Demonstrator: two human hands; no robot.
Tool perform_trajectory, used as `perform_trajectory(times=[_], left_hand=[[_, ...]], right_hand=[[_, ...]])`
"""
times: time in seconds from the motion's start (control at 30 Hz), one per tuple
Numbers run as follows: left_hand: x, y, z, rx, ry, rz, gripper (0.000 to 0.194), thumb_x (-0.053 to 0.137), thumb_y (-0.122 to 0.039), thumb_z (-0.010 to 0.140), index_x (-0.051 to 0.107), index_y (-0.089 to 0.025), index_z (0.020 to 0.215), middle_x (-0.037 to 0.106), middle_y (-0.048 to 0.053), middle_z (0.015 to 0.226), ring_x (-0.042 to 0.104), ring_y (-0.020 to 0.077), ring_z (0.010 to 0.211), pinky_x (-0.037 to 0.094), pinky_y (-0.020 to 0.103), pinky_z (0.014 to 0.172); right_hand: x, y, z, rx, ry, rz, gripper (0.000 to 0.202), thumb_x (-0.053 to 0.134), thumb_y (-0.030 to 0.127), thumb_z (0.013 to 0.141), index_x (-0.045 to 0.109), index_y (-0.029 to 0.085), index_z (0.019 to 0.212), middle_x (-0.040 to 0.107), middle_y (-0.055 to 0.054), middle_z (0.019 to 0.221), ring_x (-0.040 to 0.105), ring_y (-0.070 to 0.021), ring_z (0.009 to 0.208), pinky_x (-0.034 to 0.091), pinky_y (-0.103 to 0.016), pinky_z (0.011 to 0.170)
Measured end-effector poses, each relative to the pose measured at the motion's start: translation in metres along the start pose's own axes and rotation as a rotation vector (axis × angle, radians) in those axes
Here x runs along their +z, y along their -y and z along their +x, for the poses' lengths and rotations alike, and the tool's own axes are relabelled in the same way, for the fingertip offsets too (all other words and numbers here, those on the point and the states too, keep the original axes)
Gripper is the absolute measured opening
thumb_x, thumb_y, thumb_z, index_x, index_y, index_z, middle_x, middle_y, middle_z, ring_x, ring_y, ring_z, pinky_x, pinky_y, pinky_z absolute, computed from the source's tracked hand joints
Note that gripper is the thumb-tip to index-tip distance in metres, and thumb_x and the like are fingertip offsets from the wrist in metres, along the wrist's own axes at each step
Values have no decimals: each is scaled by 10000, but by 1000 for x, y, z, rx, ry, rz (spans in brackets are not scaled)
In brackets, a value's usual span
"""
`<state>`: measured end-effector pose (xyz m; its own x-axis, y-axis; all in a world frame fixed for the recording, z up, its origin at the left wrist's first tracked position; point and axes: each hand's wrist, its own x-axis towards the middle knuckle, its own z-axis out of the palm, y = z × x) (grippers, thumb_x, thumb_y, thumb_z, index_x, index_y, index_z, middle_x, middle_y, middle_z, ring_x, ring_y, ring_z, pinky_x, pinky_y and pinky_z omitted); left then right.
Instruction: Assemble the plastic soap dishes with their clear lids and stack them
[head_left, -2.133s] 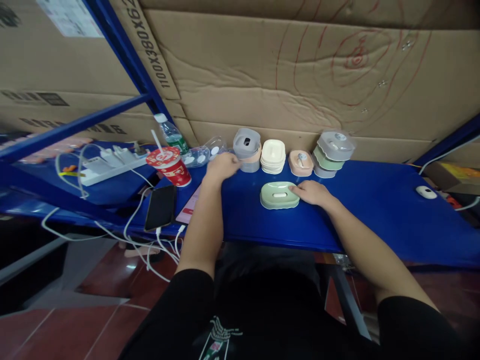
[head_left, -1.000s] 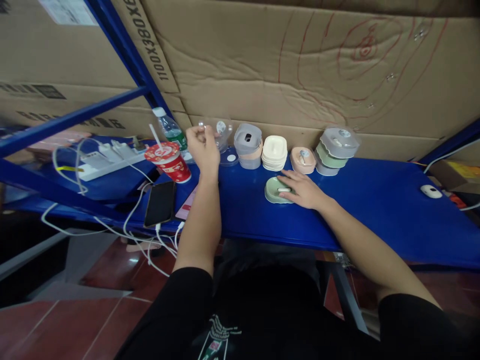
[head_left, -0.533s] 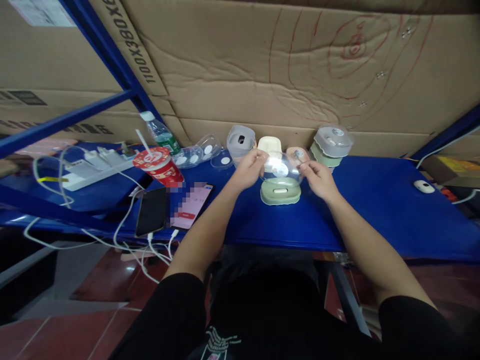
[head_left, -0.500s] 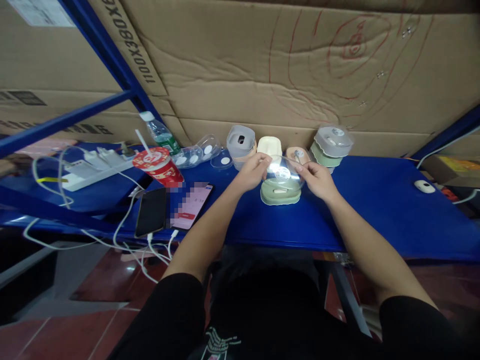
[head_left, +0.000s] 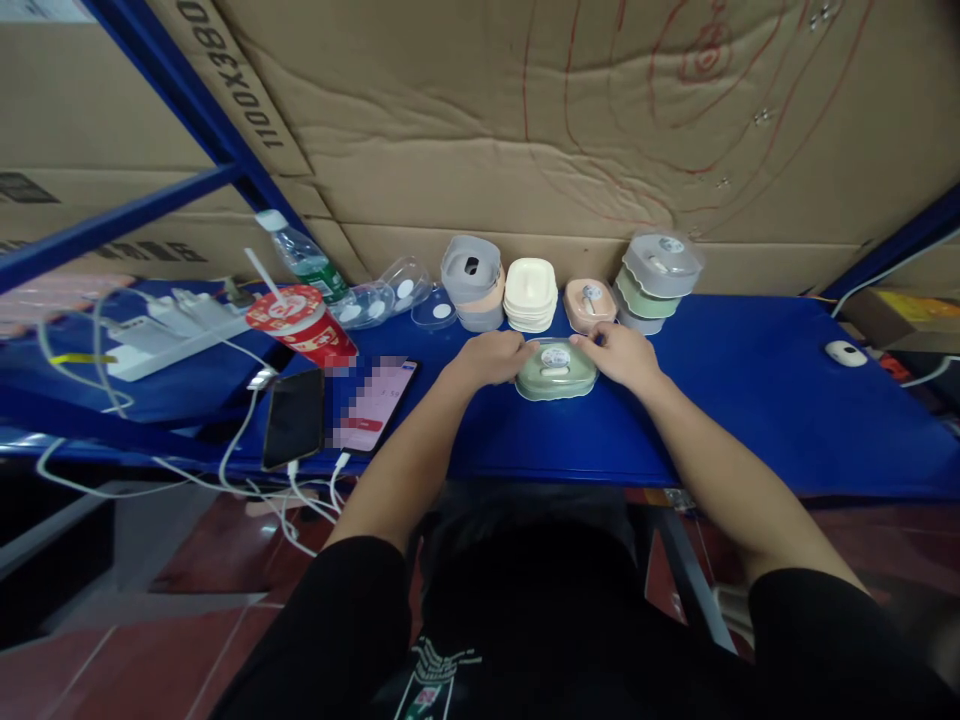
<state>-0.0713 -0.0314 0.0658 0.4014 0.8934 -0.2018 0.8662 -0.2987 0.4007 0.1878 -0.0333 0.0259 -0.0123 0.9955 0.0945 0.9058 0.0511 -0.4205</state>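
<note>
A small pale green plastic box [head_left: 559,388] sits on the blue table in front of me. Over its top lies a clear plastic lid [head_left: 556,357] with a round white label. My left hand [head_left: 491,358] grips the lid's left edge, fingers curled and thumb near the top. At the opposite edge my right hand [head_left: 624,355] holds on with its thumb on the lid; its other fingers are partly hidden behind. Just beyond stand a labelled peach box [head_left: 590,304] and a stack of cream pieces [head_left: 531,295].
Grey and peach boxes [head_left: 472,283] stand stacked behind, beside loose clear lids [head_left: 406,283]. A lidded stack [head_left: 660,285] is at right. To the left are a red cup [head_left: 304,325], a bottle [head_left: 304,260], two phones [head_left: 294,420] and cables. A white mouse-like object [head_left: 846,353] lies far right.
Both hands have come down with the clear lid, which was tilted above the green box and now lies on it. The camera view has shifted slightly.
</note>
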Motion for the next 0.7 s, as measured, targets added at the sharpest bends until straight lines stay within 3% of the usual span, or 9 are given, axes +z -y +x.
perform_trajectory(times=[0.13, 0.27, 0.43, 0.53, 0.7], left_hand=[[-2, 0, 0, -9, 60, -18, 447, 397, -501, 1167, 726, -214, 1070, 852, 40, 889, 706, 191, 609, 498, 337, 708], [3, 2, 5, -16, 25, 76, 479, 350, -497, 1187, 725, -199, 1174, 871, 105, 1056, 799, 265, 869, 521, 368, 811], [9, 3, 9, -13, -45, 150, 566, 288, -548, 1201, 727, -200, 1282, 821, 174, 1381, 767, 362, 1299, 555, 420, 1009], [12, 0, 8, -24, -73, 179, 578, 261, -522, 1212, 728, -202, 1331, 814, 167, 1413, 750, 362, 1356, 554, 448, 1092], [17, -3, 10, -41, -113, 174, 585, 265, -510, 1219, 741, -194, 1343, 808, 159, 1441, 749, 349, 1377, 560, 443, 1130]], right_hand=[[5, -5, 4, -22, 23, 76, 492, 620, 707, 1034, 761, 254, 902, 851, -112, 1023, 762, -319, 977, 485, -390, 754], [10, -12, 10, -88, 8, 215, 476, 639, 685, 1007, 720, 244, 848, 834, -91, 945, 758, -281, 924, 502, -372, 764], [15, -21, 16, -88, 84, 431, 470, 645, 690, 989, 707, 239, 874, 718, -7, 678, 690, -214, 599, 552, -375, 717], [17, -22, 17, -69, 69, 451, 475, 641, 704, 987, 701, 251, 861, 670, 16, 604, 672, -219, 552, 553, -383, 702], [22, -25, 20, -60, 51, 390, 500, 622, 699, 1020, 720, 251, 819, 699, -12, 607, 723, -251, 635, 561, -385, 712]])
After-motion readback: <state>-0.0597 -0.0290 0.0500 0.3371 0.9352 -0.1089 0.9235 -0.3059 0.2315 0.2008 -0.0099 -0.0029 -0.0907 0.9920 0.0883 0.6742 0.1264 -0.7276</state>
